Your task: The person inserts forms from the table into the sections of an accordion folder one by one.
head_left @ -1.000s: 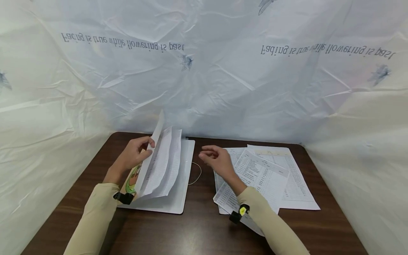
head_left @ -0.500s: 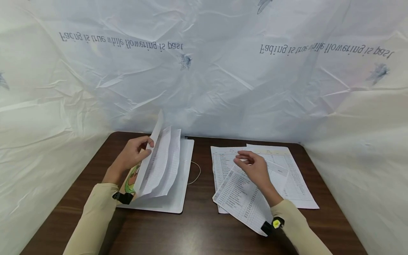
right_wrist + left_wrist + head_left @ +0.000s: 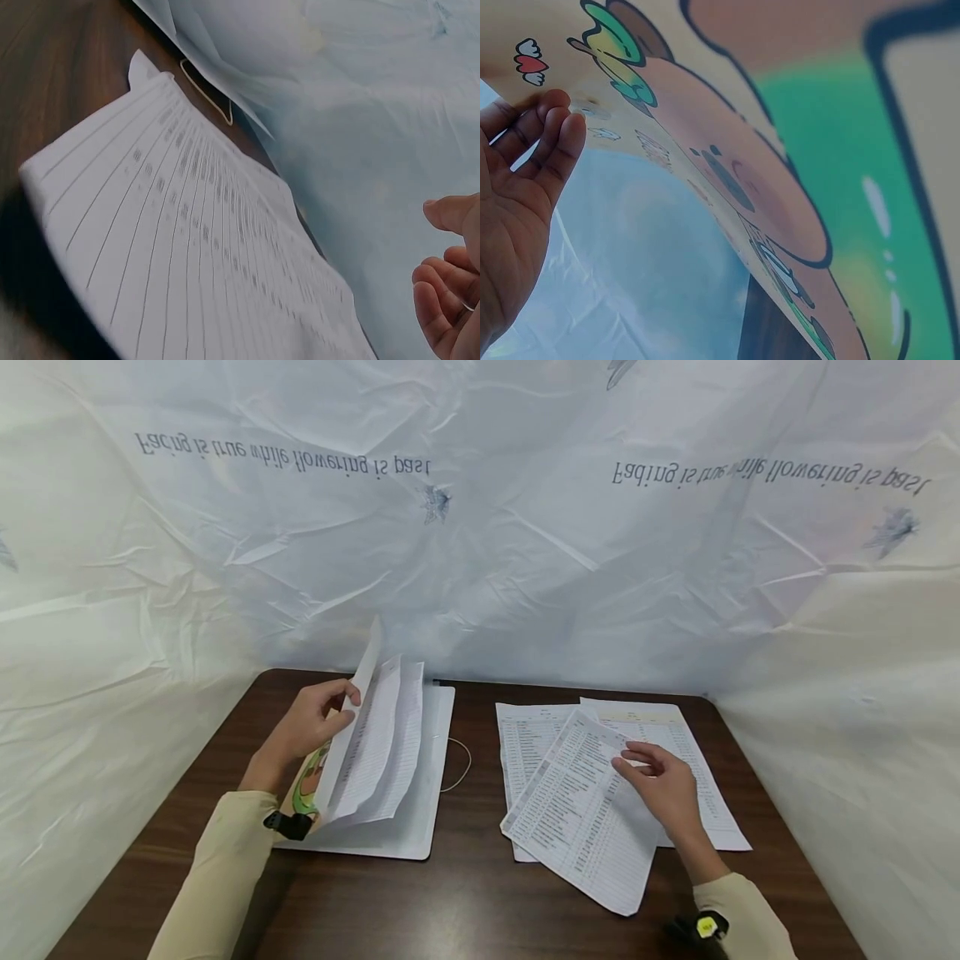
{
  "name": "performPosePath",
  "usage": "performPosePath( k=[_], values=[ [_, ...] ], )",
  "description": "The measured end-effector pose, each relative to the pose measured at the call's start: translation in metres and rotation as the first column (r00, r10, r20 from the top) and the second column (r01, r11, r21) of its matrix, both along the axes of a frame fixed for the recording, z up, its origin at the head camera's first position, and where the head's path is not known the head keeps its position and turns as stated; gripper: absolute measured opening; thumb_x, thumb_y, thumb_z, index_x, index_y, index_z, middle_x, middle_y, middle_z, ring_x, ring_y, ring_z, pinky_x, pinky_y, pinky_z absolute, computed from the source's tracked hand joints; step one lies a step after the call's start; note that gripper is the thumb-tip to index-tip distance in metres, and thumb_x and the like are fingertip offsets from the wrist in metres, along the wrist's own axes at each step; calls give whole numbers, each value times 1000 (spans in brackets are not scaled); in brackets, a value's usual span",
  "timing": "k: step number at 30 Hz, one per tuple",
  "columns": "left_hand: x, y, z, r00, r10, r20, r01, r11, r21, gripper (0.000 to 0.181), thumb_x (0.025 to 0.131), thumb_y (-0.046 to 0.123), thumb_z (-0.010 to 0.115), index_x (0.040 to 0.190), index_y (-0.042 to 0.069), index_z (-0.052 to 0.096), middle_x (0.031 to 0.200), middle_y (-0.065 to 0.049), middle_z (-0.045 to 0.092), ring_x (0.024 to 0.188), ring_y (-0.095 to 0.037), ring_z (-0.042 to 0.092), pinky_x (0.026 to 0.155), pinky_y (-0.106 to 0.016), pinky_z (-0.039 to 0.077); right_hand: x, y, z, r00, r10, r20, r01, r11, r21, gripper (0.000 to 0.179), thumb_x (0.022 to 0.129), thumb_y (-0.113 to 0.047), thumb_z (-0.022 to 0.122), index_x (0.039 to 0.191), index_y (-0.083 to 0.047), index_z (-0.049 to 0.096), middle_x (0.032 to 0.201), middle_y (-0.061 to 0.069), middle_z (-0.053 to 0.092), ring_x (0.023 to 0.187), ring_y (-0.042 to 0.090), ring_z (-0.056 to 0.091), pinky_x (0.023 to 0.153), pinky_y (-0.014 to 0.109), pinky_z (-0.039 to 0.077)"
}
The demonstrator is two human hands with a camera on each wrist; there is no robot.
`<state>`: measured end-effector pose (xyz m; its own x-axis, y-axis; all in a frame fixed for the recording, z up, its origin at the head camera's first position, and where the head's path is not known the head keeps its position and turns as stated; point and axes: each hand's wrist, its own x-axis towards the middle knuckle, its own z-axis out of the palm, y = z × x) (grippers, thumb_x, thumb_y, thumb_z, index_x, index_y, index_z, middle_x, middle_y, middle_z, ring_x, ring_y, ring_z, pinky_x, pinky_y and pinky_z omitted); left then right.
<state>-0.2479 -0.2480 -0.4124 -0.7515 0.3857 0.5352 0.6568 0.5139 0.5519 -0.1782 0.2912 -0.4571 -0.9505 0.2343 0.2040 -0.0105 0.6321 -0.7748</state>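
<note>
A file folder (image 3: 435, 752) lies on the left side of the table, its cover raised. My left hand (image 3: 311, 722) pinches the cover's (image 3: 367, 664) edge, fingers on the outside and thumb toward the inside. In the left wrist view, the cover's outer face (image 3: 742, 180) carries a cartoon print in green and pink. Printed sheets (image 3: 390, 735) stand half-lifted inside the folder. My right hand (image 3: 667, 785) is over the right-hand papers with its fingers loosely bent. Its fingers overlap the right part of the top sheet (image 3: 577, 810). The right wrist view shows nothing between thumb and fingers.
Under the top sheet lie other printed sheets, one at the left (image 3: 525, 743) and one at the right (image 3: 705, 802). A thin pale cord loop (image 3: 468, 768) juts from the folder's right edge. White plastic sheeting (image 3: 495, 568) walls the dark wooden table (image 3: 420, 910).
My right hand has moved right, from between the folder and the papers to over the right part of the top sheet. The left hand stays at the raised cover.
</note>
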Motion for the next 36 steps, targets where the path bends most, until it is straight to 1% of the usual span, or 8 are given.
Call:
performPosePath(
  k=[4, 14, 19, 24, 27, 31, 33, 36],
  values=[
    [-1, 0, -1, 1000, -4, -1, 4, 1000, 4, 16, 87, 1, 58, 99, 11, 62, 92, -2, 61, 72, -14, 54, 60, -27, 45, 6, 17, -7, 998, -53, 26, 52, 999, 11, 53, 88, -36, 80, 130, -7, 67, 118, 15, 73, 91, 13, 67, 68, 14, 48],
    [-1, -1, -2, 1000, 2, -17, -2, 1000, -2, 16, 88, 2, 57, 99, 12, 63, 88, -2, 60, 68, -13, 51, 60, -30, 43, 25, 45, -25, 981, -155, 117, 153, 988, 22, 62, 85, -45, 81, 130, -5, 66, 120, 19, 71, 101, 30, 70, 67, 11, 46],
    [0, -2, 2, 1000, 13, -20, -13, 1000, 0, 17, 88, 2, 57, 99, 13, 63, 85, 1, 57, 65, -11, 48, 60, -26, 41, 31, 54, -33, 969, -186, 162, 180, 982, 50, 64, 85, -44, 81, 131, -3, 64, 122, 21, 70, 94, 25, 69, 65, 13, 45],
    [-1, -2, 2, 1000, 10, -11, -10, 1000, 5, 16, 89, 1, 56, 99, 12, 63, 86, -2, 59, 67, -11, 49, 60, -26, 41, 32, 60, -37, 966, -191, 175, 180, 981, 73, 67, 82, -41, 85, 129, 1, 63, 122, 24, 69, 82, 14, 65, 64, 17, 44],
    [-1, -2, 0, 1000, 8, -10, -8, 1000, 6, 17, 88, 1, 56, 99, 12, 63, 88, -3, 60, 68, -12, 50, 60, -26, 41, 32, 60, -36, 963, -189, 194, 174, 981, 90, 71, 81, -41, 85, 131, 3, 61, 123, 27, 67, 85, 23, 68, 66, 24, 45],
    [-1, -2, -2, 1000, 4, -5, -4, 1000, 13, 18, 87, 0, 56, 99, 12, 62, 91, -3, 61, 70, -12, 52, 61, -27, 43, 32, 60, -35, 953, -179, 243, 152, 980, 125, 79, 82, -46, 83, 136, 4, 55, 125, 29, 65, 104, 38, 65, 76, 35, 46],
    [-1, -2, -2, 1000, 0, -2, 0, 1000, 18, 18, 87, 0, 57, 99, 12, 62, 92, -2, 61, 71, -13, 53, 60, -28, 44, 31, 60, -35, 948, -172, 267, 136, 980, 146, 83, 82, -48, 82, 138, 5, 53, 123, 29, 66, 110, 41, 62, 79, 39, 45],
    [-2, -2, -3, 1000, -8, 3, 8, 1000, 21, 17, 87, 0, 57, 99, 11, 62, 95, -3, 63, 73, -13, 55, 60, -29, 47, 30, 60, -35, 941, -157, 301, 107, 979, 176, 89, 81, -52, 81, 141, 6, 48, 121, 29, 66, 110, 43, 61, 76, 38, 45]
  ],
)
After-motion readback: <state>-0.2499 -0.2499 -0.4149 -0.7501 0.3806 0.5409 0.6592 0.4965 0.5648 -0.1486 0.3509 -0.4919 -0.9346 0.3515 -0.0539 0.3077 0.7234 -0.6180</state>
